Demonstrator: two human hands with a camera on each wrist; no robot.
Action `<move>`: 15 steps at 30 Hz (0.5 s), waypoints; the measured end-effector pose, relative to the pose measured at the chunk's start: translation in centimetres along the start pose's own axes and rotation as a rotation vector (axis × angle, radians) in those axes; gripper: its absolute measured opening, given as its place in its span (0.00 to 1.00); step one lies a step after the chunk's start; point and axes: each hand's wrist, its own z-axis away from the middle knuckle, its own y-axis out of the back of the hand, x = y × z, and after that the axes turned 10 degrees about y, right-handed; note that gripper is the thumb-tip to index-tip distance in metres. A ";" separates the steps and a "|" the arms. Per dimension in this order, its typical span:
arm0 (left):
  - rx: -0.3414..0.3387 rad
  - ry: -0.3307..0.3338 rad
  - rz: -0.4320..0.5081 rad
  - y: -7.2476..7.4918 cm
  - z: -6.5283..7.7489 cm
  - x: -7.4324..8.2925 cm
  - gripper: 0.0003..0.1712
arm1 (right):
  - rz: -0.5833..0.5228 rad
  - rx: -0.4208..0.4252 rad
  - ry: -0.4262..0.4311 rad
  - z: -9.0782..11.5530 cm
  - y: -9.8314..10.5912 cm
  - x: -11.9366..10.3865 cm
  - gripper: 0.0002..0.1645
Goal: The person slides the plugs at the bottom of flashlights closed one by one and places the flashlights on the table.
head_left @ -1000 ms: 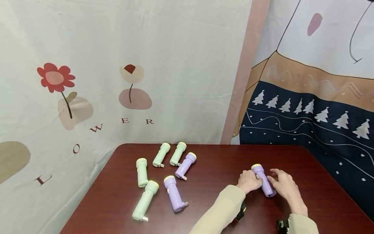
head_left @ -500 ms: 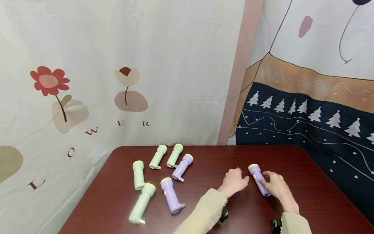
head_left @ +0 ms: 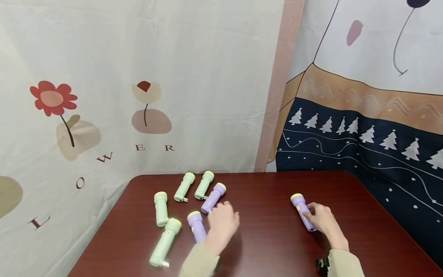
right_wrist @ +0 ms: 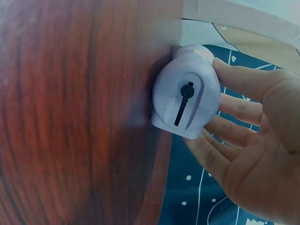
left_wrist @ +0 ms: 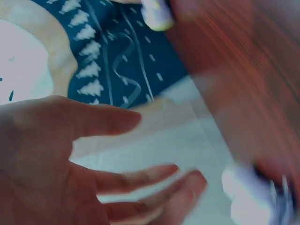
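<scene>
At the right of the table (head_left: 263,200) lies a purple flashlight (head_left: 302,211) with a pale yellow rim. My right hand (head_left: 325,223) holds it, thumb on one side and fingers on the other; in the right wrist view its end face (right_wrist: 187,98) shows a dark slot. Over on the left, my left hand (head_left: 223,221) hovers by two more purple flashlights, one farther back (head_left: 215,195) and one nearer (head_left: 196,226), partly covering the nearer one. Its fingers look loosely extended with nothing between them in the blurred left wrist view.
Several green flashlights lie at the table's left: one at the left edge of the group (head_left: 160,209), a near one (head_left: 165,243) with a metal prong sticking out, and two at the back (head_left: 184,187). A printed cloth (head_left: 207,96) hangs behind the table.
My left hand has left the right-hand purple flashlight and swung left to the other purple ones. The right hand has closed in on its flashlight. The head view has shifted slightly.
</scene>
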 end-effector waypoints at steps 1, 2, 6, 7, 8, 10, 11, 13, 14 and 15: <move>0.030 0.040 -0.029 -0.1 0.1 -0.7 0.22 | -0.002 0.001 -0.004 0.0 0.0 0.0 0.23; 0.053 0.079 -0.061 -0.2 0.3 -1.3 0.24 | -0.005 0.001 -0.010 0.0 0.0 -0.1 0.23; 0.065 0.214 -0.128 -0.3 0.6 -3.4 0.28 | -0.013 -0.001 -0.018 0.0 0.0 -0.1 0.23; 0.054 0.241 -0.133 -0.4 0.6 -3.9 0.28 | -0.014 0.000 -0.018 0.0 0.0 -0.1 0.23; 0.038 0.264 -0.141 -0.3 0.6 -4.3 0.29 | -0.015 0.001 -0.018 0.0 0.0 -0.1 0.23; 0.002 0.309 -0.139 -0.4 0.5 -4.9 0.30 | -0.019 0.000 -0.023 0.0 0.0 -0.1 0.23; -0.017 0.321 -0.143 -0.4 0.5 -5.2 0.30 | -0.019 0.000 -0.027 0.0 0.0 -0.1 0.23; -0.048 0.342 -0.144 -0.5 0.6 -5.6 0.32 | -0.020 0.000 -0.030 0.0 -0.1 -0.1 0.23; -0.059 0.350 -0.137 -0.5 0.6 -5.7 0.33 | -0.022 0.000 -0.030 0.0 -0.1 -0.1 0.23; -0.072 0.359 -0.127 -0.5 0.7 -5.8 0.33 | -0.024 0.001 -0.031 0.0 0.0 -0.1 0.24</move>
